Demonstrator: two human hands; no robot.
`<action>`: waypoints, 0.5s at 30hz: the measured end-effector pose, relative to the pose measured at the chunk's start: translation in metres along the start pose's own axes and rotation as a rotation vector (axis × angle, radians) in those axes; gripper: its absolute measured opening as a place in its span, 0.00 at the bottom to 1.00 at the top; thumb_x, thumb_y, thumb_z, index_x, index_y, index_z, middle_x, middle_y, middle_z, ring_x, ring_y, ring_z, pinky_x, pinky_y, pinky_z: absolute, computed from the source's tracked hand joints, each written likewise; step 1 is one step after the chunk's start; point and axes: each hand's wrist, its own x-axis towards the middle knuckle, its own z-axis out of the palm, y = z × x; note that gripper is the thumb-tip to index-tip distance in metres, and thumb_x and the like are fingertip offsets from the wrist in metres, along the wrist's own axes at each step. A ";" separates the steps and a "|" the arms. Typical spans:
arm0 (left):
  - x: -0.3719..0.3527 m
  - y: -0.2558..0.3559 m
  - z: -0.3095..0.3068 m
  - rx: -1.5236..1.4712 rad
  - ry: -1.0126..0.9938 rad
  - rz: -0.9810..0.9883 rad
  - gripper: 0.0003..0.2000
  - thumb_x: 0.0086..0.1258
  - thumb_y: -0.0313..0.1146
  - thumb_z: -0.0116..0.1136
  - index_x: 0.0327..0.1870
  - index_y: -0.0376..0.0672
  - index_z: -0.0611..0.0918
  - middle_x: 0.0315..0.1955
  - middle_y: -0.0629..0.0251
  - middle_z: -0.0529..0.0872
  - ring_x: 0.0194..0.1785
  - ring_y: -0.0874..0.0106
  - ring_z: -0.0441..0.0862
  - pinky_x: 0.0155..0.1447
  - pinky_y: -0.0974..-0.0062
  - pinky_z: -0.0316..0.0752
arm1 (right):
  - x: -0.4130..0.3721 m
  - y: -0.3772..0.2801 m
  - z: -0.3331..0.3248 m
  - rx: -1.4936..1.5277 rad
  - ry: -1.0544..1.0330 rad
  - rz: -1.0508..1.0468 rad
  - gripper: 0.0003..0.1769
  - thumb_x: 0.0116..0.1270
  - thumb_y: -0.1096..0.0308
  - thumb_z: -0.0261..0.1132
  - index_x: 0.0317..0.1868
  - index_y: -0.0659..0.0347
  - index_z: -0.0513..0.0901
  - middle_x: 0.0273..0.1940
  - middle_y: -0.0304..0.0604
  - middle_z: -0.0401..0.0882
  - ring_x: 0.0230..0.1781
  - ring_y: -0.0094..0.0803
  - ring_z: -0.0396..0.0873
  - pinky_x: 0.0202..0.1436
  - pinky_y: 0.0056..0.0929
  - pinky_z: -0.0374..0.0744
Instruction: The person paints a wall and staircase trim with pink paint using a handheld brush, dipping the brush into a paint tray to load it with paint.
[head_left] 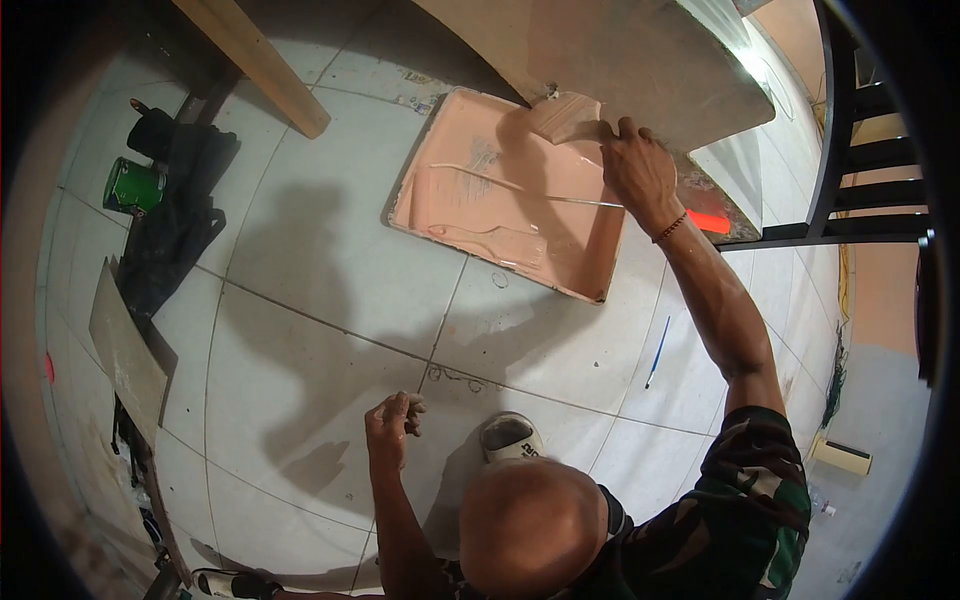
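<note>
My right hand is closed around the handle end of a wide, flat paintbrush coated in peach paint. The brush is over the far right part of a peach-covered paint tray, close to the lower edge of a large curved board. A second flat brush, also coated in peach, lies along the tray's near side. Across the tray runs a thin pale rod. My left hand hangs over the floor tiles with its fingers curled; I cannot tell what is in them.
A thin blue brush lies on the tiles. Left are a green can, dark cloth and a leaning flat board. A wooden leg slants in from above. Black slatted furniture stands right, near an orange-red object.
</note>
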 end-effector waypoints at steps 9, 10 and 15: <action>-0.012 -0.015 -0.007 0.001 0.052 -0.057 0.18 0.68 0.42 0.51 0.31 0.30 0.78 0.22 0.60 0.79 0.20 0.77 0.70 0.23 0.79 0.67 | -0.018 -0.016 -0.007 -0.020 0.036 -0.033 0.12 0.60 0.68 0.52 0.40 0.63 0.76 0.39 0.49 0.74 0.38 0.44 0.77 0.39 0.38 0.79; -0.012 -0.014 -0.006 0.002 0.046 -0.063 0.18 0.68 0.42 0.51 0.32 0.30 0.78 0.21 0.60 0.79 0.20 0.77 0.70 0.23 0.79 0.66 | -0.012 -0.015 0.000 -0.041 0.028 -0.048 0.11 0.60 0.68 0.52 0.39 0.63 0.77 0.38 0.49 0.74 0.38 0.44 0.77 0.39 0.38 0.79; -0.013 -0.013 -0.010 -0.016 0.039 -0.050 0.18 0.68 0.41 0.50 0.31 0.30 0.79 0.21 0.60 0.79 0.20 0.77 0.70 0.23 0.79 0.66 | -0.003 -0.004 -0.003 -0.033 0.087 0.032 0.09 0.58 0.69 0.53 0.36 0.62 0.77 0.38 0.48 0.75 0.37 0.44 0.77 0.37 0.39 0.79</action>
